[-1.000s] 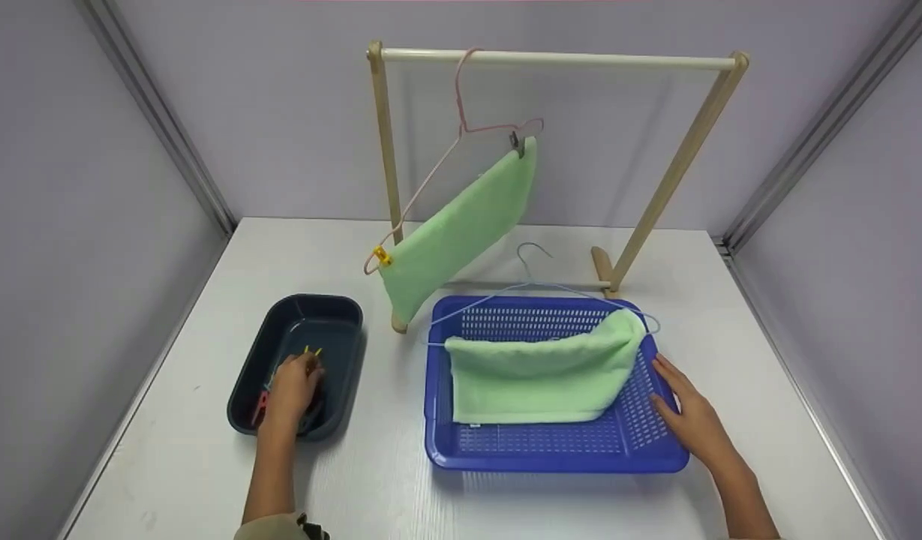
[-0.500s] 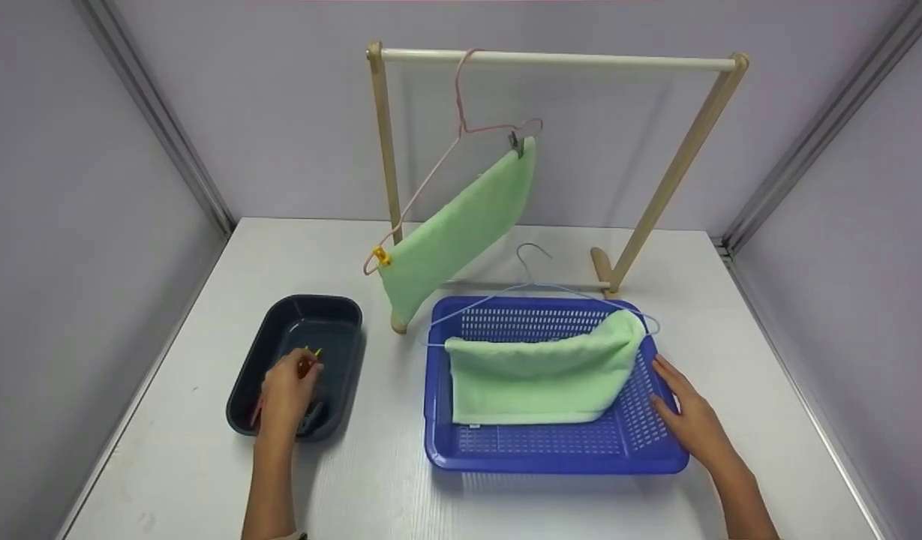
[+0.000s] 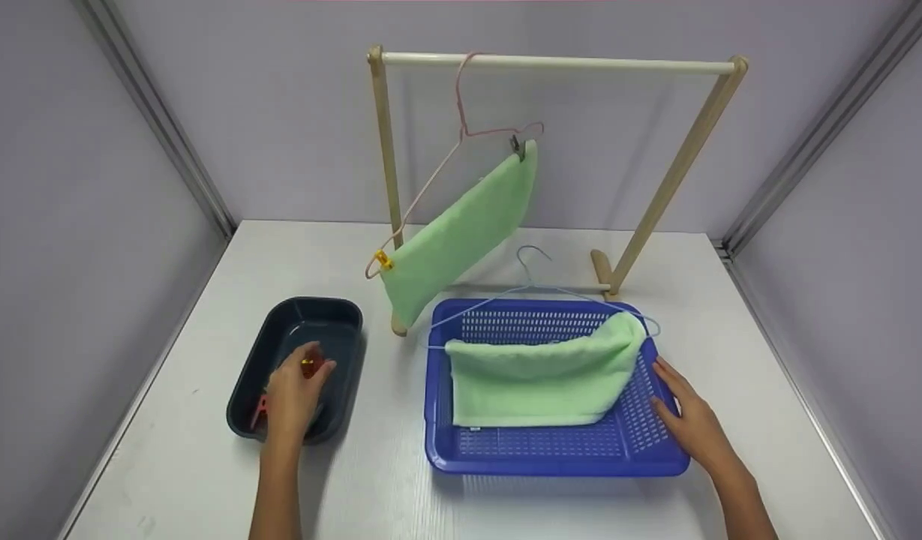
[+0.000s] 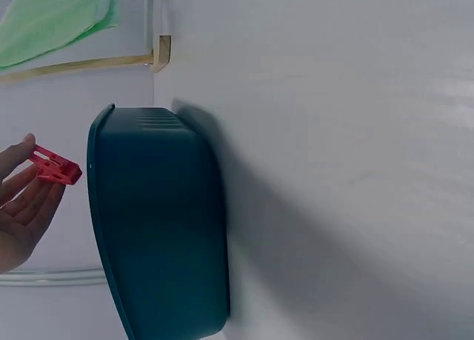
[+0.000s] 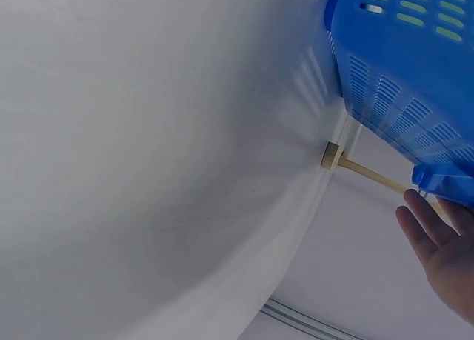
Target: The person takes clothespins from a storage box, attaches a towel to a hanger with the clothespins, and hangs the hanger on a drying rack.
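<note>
My left hand (image 3: 294, 390) pinches a red clothespin (image 4: 56, 168) between thumb and fingers, above the dark tray (image 3: 243, 375). Another red clothespin (image 3: 259, 411) lies inside the tray, partly covered by the hand. My right hand (image 3: 693, 420) rests with extended fingers on the right rim of the blue basket (image 3: 543, 461). A folded green towel (image 3: 536, 382) lies in that basket, draped on a light blue hanger (image 3: 532, 283). From the rack (image 3: 558, 61) hangs a pink hanger (image 3: 461, 112) with a second green towel (image 3: 461, 232), held by a yellow clip (image 3: 383, 259) and a dark clip (image 3: 518, 147).
The rack's wooden legs stand behind the basket, with a foot (image 3: 602, 270) at right. Grey walls (image 3: 93, 187) enclose the white table (image 3: 378, 495) at the left, back and right. Bare tabletop separates tray and basket.
My left hand has come up from inside the tray with the red clothespin between its fingers, and has shifted slightly right. The right hand stays at the basket's rim.
</note>
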Motion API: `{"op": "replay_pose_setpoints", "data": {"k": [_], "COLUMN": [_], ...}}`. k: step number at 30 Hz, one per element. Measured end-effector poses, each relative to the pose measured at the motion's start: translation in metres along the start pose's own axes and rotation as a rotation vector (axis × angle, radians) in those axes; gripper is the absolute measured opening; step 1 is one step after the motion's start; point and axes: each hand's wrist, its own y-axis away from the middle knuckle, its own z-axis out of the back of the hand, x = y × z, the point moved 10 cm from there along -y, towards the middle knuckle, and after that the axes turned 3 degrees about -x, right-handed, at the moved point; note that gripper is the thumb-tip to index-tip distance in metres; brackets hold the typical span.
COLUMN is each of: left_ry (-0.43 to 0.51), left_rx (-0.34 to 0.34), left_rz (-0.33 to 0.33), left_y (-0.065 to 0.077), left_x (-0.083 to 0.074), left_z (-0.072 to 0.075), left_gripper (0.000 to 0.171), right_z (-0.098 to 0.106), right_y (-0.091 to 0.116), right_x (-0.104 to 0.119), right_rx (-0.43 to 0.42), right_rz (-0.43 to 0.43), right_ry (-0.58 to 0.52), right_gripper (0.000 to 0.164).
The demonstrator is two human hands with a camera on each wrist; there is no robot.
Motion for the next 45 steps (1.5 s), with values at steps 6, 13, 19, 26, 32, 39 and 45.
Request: {"op": "replay_pose_setpoints", "data": {"k": [6, 13, 19, 26, 32, 39, 45], "left_ry": [0.077, 0.113, 0.175, 0.203, 0.184, 0.189, 0.189], "left_rx": [-0.049, -0.077, -0.068, -0.045, -0.021, 0.008, 0.024], "left_rz": [0.028, 0.019, -0.03, -0.062, -0.068, -0.061, -0.052], "left_y": [0.001, 0.004, 0.007, 0.008, 0.007, 0.008, 0.008], "left_x": [-0.004, -0.012, -0.023, -0.035, -0.042, -0.043, -0.042], "left_z": [0.004, 0.006, 0.005, 0.003, 0.002, -0.003, -0.005], "left_gripper": [0.039, 0.036, 0.033, 0.033, 0.034, 0.034, 0.035], "right_z": [0.002, 0.002, 0.002, 0.01, 0.027, 0.035, 0.028], "right_y": [0.001, 0.002, 0.002, -0.007, -0.031, -0.063, -0.085], "right_x": [0.0, 0.001, 0.001, 0.002, 0.005, -0.003, -0.013], "right_rx": [-0.015, -0.023, -0.014, 0.009, -0.019, -0.003, 0.068], "right_rz": [0.012, 0.038, 0.043, 0.021, 0.028, 0.032, 0.012], "right_ry": [0.013, 0.016, 0.014, 0.002, 0.0, 0.012, 0.002], "right_gripper": [0.054, 0.054, 0.054, 0.05, 0.043, 0.04, 0.042]}}
